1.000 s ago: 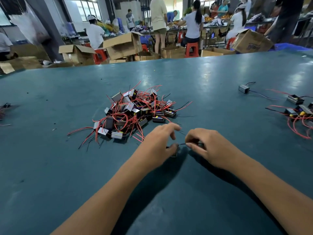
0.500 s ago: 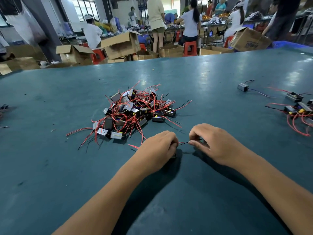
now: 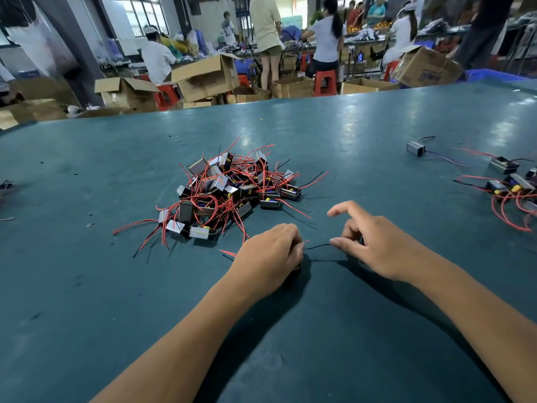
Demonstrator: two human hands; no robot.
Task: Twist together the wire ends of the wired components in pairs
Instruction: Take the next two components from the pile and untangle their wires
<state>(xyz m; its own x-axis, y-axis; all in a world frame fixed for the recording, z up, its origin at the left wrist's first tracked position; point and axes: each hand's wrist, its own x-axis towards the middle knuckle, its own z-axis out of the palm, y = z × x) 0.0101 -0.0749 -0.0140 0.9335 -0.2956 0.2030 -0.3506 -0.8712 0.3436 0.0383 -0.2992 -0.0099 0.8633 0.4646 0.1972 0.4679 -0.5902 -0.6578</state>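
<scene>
Teal tabletop fills the view, cardboard boxes and workers blurred behind it. Left hand is curled tight near the table's middle, fingers closed over something almost wholly hidden, only a dark edge peeking out beneath, a red wire trailing left. Right hand pinches the black wire stretched between both hands, index finger lifted. Just beyond sits the pile of wired components; a second cluster runs off the right edge.
</scene>
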